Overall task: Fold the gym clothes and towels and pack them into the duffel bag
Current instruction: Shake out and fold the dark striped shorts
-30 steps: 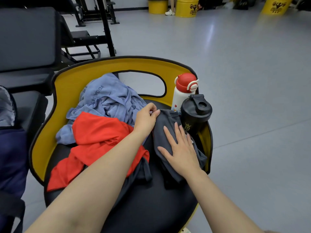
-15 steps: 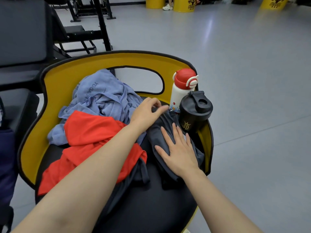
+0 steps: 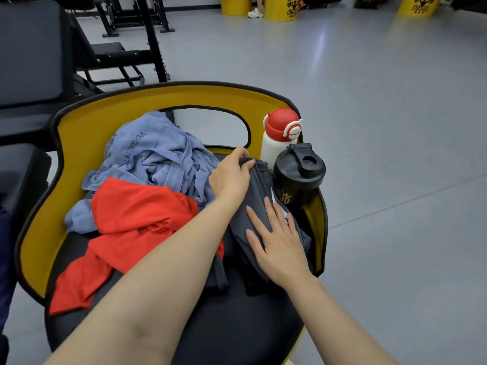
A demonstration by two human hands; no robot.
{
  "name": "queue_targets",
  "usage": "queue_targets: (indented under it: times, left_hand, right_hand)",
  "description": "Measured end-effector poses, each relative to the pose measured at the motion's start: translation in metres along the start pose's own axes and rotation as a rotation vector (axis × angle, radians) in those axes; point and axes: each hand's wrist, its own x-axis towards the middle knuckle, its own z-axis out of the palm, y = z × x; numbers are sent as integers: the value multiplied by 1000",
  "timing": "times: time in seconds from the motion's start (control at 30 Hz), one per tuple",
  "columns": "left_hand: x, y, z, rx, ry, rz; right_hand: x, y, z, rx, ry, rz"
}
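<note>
On the black seat at two o'clock lies the grey garment [image 3: 257,196]: soft, light, limp (likely to slide). Left hand [image 3: 230,175] pinching its far edge, right hand [image 3: 276,238] pressing flat, fingers straight. Best gripped at corners or hem.
</note>
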Motion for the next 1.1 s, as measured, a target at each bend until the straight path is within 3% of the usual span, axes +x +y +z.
queue_targets:
  times: [0.23,0.33,0.4,0.47,0.53,0.6,0.77,0.93,1.1]
  left_hand:
    - [7,-30,21,161,-107,0]
    - [8,-23,18,191,-76,96]
    - [2,-20,7,191,97,255]
    - [-7,-25,-2,184,221,536]
    - [-15,-37,-6,195,153,795]
    - [-21,-49,-9,253,1,889]
    - [-29,-48,-15,568,-421,725]
    - [-21,-35,-2,739,-474,711]
    - [-29,-44,7,752,-448,676]
  right_hand:
    - [5,2,4,-25,-66,-7]
    - [4,4,2,43,-40,14]
    - [3,5,2,50,-19,14]
    - [-1,5,1,64,58,8]
    - [-7,4,0,85,206,13]
    - [-14,4,-1,61,267,-8]
    - [-20,9,2,-79,47,13]
    - [-20,7,8,-115,26,76]
    - [-18,11,13,-125,24,72]
